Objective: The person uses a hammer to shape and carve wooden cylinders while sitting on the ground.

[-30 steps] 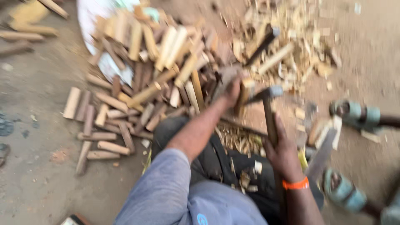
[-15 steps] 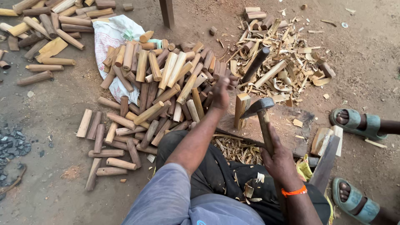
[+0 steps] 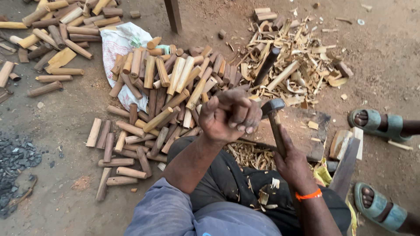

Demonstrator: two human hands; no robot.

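My left hand (image 3: 229, 116) is raised in the middle of the view, fingers curled into a fist above the edge of a pile of short wooden sticks (image 3: 170, 87); whatever is inside the fist is hidden. My right hand (image 3: 291, 164), with an orange band at the wrist, grips the wooden handle of a hammer-like tool. Its dark metal head (image 3: 272, 106) sits just right of my left knuckles, over a flat wooden block (image 3: 308, 126). My knees in dark trousers are below.
A white sack (image 3: 120, 41) lies under the stick pile. Wood shavings and offcuts (image 3: 297, 70) spread at upper right. Another person's feet in green sandals (image 3: 376, 124) are at the right, beside a wooden plank (image 3: 345, 168). Dark stones (image 3: 15, 161) lie at the left.
My left hand has drawn back from the stick pile toward me and closed into a fist. The tool in my right hand has stayed near the block; the view has steadied.
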